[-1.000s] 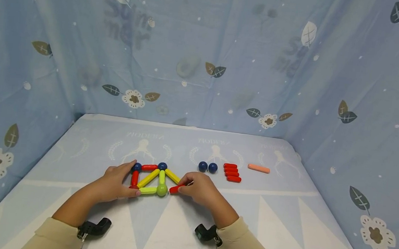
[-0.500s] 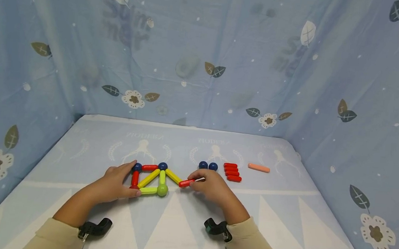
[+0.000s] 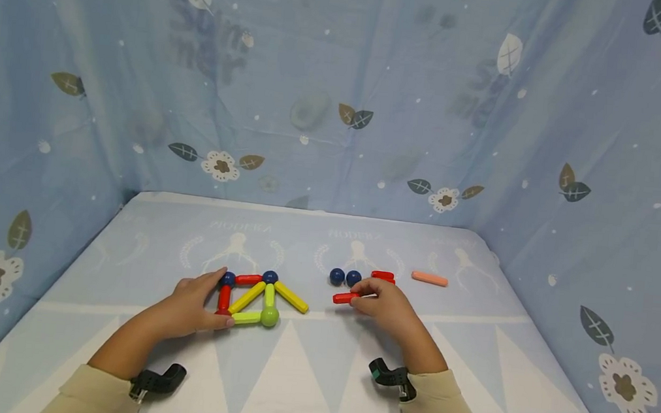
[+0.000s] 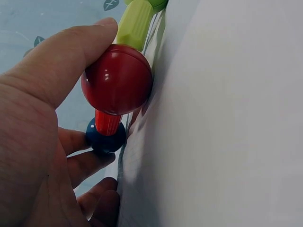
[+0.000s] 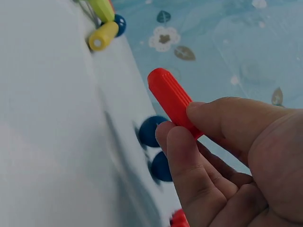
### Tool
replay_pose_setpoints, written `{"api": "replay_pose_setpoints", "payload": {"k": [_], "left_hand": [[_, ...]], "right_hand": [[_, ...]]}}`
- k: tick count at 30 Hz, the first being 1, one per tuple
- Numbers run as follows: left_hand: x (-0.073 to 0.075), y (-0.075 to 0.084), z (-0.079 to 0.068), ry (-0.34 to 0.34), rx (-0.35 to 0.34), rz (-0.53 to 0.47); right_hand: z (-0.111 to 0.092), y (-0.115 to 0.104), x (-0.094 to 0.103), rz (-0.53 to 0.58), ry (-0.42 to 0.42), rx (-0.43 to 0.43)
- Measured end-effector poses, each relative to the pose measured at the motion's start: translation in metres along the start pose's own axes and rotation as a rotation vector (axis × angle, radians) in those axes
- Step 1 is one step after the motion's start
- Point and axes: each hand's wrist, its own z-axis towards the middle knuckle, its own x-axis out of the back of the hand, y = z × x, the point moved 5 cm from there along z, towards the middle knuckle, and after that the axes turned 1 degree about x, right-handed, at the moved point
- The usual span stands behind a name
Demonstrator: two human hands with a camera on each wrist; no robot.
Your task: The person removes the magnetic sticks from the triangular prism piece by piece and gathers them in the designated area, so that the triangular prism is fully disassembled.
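My left hand (image 3: 195, 303) holds the left side of a flat frame of magnetic sticks and balls. In the left wrist view its thumb lies on the red ball (image 4: 118, 79) and its fingers are at a blue ball (image 4: 106, 135). Red sticks, a yellow stick (image 3: 248, 298) and light green sticks join the balls; a green ball (image 3: 269, 316) is at the near corner. Another yellow stick (image 3: 292, 297) slants right from the top blue ball (image 3: 270, 277), its far end bare. My right hand (image 3: 383, 306) pinches a red magnetic stick (image 5: 170, 99) between thumb and fingers, right of the frame.
Two loose blue balls (image 3: 344, 277) lie just behind the right hand. Red sticks (image 3: 383, 275) beside them are partly hidden by that hand. An orange stick (image 3: 430, 279) lies farther right. A patterned curtain (image 3: 341, 89) stands behind the table.
My right hand has moved right and away from the frame with the red stick, past the bare end of the yellow stick towards the loose balls. The left hand stays in place.
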Motion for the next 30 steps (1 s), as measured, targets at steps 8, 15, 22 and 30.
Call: {"api": "replay_pose_setpoints", "payload": {"k": [8, 15, 22, 30], "left_hand": [[-0.001, 0.0, 0.001, 0.007, -0.003, -0.004], [-0.001, 0.0, 0.0, 0.002, 0.008, -0.007], [-0.001, -0.005, -0.001, -0.003, 0.007, 0.003], [-0.002, -0.003, 0.002, -0.002, -0.008, 0.0]], "right_hand": [[-0.008, 0.022, 0.03, -0.025, 0.072, -0.048], [-0.013, 0.038, 0.046, -0.049, 0.101, -0.082], [-0.015, 0.054, 0.057, -0.082, 0.124, -0.099], [-0.014, 0.067, 0.062, -0.096, 0.164, -0.167]]}}
